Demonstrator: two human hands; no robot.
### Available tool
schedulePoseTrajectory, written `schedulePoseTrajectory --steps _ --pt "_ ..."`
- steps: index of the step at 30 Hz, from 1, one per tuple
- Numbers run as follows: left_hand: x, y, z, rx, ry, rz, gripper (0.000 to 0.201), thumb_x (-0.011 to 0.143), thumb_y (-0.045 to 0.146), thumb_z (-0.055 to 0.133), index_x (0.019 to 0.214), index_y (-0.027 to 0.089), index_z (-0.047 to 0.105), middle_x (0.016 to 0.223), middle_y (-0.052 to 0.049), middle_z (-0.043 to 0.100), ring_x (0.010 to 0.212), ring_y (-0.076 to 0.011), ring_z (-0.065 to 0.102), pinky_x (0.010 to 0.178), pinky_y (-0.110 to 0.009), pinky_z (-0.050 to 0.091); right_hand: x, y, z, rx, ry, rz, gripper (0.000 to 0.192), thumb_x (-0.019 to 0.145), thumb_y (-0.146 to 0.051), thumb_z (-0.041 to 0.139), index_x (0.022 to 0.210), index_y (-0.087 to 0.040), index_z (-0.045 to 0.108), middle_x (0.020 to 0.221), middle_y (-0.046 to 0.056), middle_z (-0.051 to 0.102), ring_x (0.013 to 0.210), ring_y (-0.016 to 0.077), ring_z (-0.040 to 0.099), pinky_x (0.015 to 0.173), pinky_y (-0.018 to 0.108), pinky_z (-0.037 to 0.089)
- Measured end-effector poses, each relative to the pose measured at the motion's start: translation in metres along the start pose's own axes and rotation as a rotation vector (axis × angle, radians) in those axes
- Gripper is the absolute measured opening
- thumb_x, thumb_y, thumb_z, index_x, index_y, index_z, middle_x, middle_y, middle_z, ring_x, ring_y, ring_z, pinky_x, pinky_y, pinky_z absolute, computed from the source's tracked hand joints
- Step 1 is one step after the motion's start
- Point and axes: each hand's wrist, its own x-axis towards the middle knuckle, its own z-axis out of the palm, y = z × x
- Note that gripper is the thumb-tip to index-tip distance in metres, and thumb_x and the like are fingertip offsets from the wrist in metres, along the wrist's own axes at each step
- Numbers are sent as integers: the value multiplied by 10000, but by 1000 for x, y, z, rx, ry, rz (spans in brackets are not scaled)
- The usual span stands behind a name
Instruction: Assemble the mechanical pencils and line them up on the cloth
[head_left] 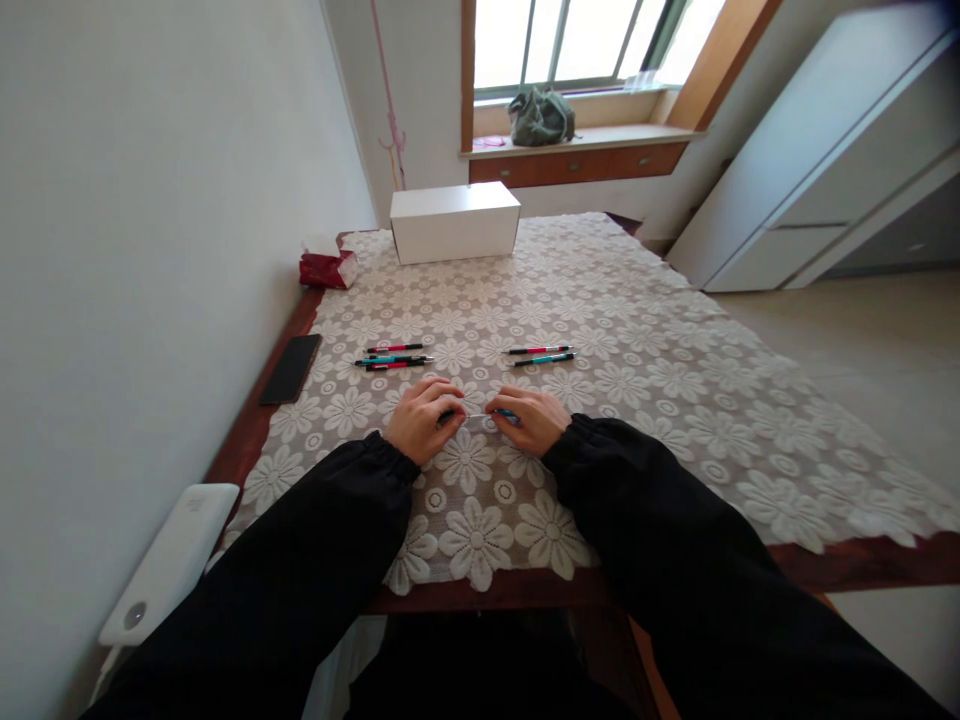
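Two hands are seen low on the tabletop (675, 330): the left hand (422, 417) and right hand (529, 418) are both clenched on one teal pen (480, 414), held between them just above the lace cloth. It could easily be pulled apart and small parts lost in the lace. Most of it is hidden by fingers. Farther off, three pens (394, 358) and two pens (541, 354) are laid out, then a white box (454, 222).
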Motion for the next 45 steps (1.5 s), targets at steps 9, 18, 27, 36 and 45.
schedulePoseTrajectory --steps 9,18,27,36,45 --pt "0 8 -3 -31 67 37 84 944 302 635 954 246 698 1114 -39 743 1216 -236 601 1086 -447 477 0 -2 7 207 4 -93 261 1009 -282 441 1136 -233 664 1076 70 734 921 194 682 797 292 480" --pt "1 4 -4 19 137 -217 221 980 257 486 1087 198 671 1116 -79 712 1136 -249 616 1034 -445 485 4 -5 10 832 205 124 243 985 -437 509 1072 -216 563 773 -9 666 536 109 536 549 256 441" --pt "-3 -1 1 79 -15 -203 80 862 250 687 932 236 723 1118 -55 721 1141 -278 607 1023 -491 485 9 -10 3 1228 255 134 417 910 -592 636 1094 -249 486 803 -12 688 573 134 645 553 279 490" --pt "-1 -1 0 2 109 -205 146 938 246 603 1036 230 710 1035 -48 747 1061 -244 653 982 -434 515 9 -9 6 1211 234 135 393 927 -600 603 1065 -236 551 823 13 703 599 143 644 578 296 495" --pt "0 5 -5 -44 231 -149 192 994 307 545 1067 233 706 1007 -47 763 1008 -215 682 953 -403 540 0 -9 5 425 218 58 211 1007 -295 448 1098 -224 625 878 21 749 719 147 663 723 278 492"
